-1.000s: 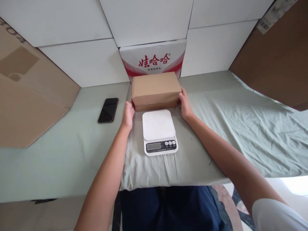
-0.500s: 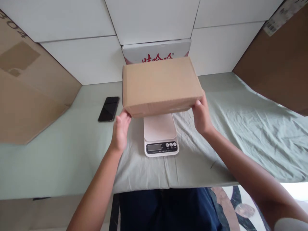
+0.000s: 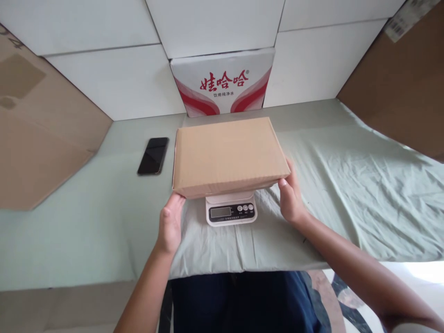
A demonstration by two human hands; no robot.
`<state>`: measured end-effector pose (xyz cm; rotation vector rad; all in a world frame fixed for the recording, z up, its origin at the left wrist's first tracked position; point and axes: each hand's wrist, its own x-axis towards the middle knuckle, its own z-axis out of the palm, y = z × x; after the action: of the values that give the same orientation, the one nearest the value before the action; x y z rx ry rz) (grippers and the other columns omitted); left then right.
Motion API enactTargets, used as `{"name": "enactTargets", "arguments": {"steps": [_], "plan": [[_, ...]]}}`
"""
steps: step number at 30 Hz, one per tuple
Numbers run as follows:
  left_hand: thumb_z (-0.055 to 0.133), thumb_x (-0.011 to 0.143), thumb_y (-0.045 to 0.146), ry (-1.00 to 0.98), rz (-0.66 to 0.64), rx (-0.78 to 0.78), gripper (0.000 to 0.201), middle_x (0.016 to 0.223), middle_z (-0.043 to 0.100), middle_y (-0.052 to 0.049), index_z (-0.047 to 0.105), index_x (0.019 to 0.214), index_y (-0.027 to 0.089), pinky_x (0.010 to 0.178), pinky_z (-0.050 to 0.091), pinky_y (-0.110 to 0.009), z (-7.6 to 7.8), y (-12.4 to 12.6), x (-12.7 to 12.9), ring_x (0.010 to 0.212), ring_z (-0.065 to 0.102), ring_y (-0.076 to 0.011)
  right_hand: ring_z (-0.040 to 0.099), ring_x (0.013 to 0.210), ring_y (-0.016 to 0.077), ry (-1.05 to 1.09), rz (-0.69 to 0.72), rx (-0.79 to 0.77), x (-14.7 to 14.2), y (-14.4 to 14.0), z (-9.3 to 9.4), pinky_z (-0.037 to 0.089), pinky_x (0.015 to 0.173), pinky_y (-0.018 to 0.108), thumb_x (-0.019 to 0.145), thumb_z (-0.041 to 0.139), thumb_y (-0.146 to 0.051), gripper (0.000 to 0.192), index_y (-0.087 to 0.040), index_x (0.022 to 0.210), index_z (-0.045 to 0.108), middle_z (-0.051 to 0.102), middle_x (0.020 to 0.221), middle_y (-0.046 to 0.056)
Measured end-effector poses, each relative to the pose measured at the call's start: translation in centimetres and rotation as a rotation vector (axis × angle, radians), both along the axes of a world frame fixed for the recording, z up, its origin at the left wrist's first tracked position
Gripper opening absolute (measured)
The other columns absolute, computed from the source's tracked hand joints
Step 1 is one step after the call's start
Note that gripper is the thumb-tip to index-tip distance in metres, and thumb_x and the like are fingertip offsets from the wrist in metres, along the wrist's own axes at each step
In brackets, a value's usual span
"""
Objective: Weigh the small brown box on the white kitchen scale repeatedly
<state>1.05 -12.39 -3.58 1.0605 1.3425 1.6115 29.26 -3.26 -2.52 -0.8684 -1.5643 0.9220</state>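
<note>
Plain tan box (image 3: pixel 231 155); white scale (image 3: pixel 231 199) with black panel (image 3: pixel 236 216), grey display (image 3: pixel 221 212) and white buttons (image 3: pixel 245 208); black phone (image 3: pixel 153 156); pale green cloth (image 3: pixel 86 208); white carton (image 3: pixel 222 60) bearing red lettering (image 3: pixel 225 82) and red-and-pink curved bands (image 3: pixel 251 99); brown cardboard (image 3: pixel 391 92); white wall panels (image 3: pixel 215 27); navy trousers (image 3: pixel 239 300); floor (image 3: pixel 329 286) patterned in pinkish, white and dark grey curves

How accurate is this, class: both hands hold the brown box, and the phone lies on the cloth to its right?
The side is wrong: the head view shows the phone lying on the cloth left of the brown box, which the left hand and right hand do hold.
</note>
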Motion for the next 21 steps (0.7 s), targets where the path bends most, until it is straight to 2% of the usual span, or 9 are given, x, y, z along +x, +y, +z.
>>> {"name": "enactTargets", "arguments": {"steps": [5,9,14,18,21], "plan": [[0.043,0.085,0.088,0.016,-0.005,0.0,0.089,0.144,0.066,-0.017,0.068,0.136,0.02,0.127,0.031,-0.054,-0.23,-0.27,-0.2,0.15,0.047,-0.0385,0.045,0.152,0.0327,-0.012,0.018,-0.002,0.19,-0.2,-0.36,0.041,0.126,0.058,0.102,0.044,-0.06,0.057,-0.043,0.155,0.041,0.048,0.163,-0.001],[0.042,0.084,0.089,0.031,-0.012,0.0,0.092,0.149,0.062,-0.017,0.066,0.139,0.02,0.127,0.03,-0.054,-0.14,-0.17,-0.14,0.151,0.045,-0.0392,0.047,0.149,0.0352,-0.035,0.021,-0.004,0.36,-0.26,-0.39,0.043,0.124,0.059,0.098,0.051,-0.062,0.064,-0.038,0.157,0.04,0.047,0.164,0.003],[0.042,0.082,0.091,0.036,-0.018,-0.007,0.094,0.151,0.061,-0.017,0.066,0.139,0.02,0.128,0.03,-0.055,0.06,-0.18,0.08,0.151,0.044,-0.0399,0.049,0.146,0.0367,-0.052,0.008,0.001,0.45,-0.35,-0.15,0.043,0.122,0.059,0.097,0.053,-0.063,0.065,-0.04,0.156,0.042,0.049,0.162,0.003],[0.043,0.084,0.089,0.035,-0.03,0.002,0.092,0.151,0.061,-0.016,0.066,0.139,0.02,0.127,0.031,-0.054,0.13,-0.19,0.0,0.152,0.044,-0.0393,0.047,0.148,0.0367,-0.051,0.016,0.0,0.53,-0.26,-0.07,0.042,0.123,0.06,0.097,0.053,-0.063,0.065,-0.041,0.157,0.041,0.048,0.163,0.002],[0.042,0.087,0.086,0.022,-0.041,0.034,0.088,0.152,0.061,-0.015,0.065,0.141,0.021,0.127,0.031,-0.053,0.12,-0.1,-0.17,0.152,0.044,-0.038,0.04,0.154,0.037,-0.032,0.013,-0.001,0.55,-0.28,-0.03,0.037,0.126,0.062,0.096,0.051,-0.066,0.068,-0.041,0.158,0.038,0.042,0.167,0.001]]}}
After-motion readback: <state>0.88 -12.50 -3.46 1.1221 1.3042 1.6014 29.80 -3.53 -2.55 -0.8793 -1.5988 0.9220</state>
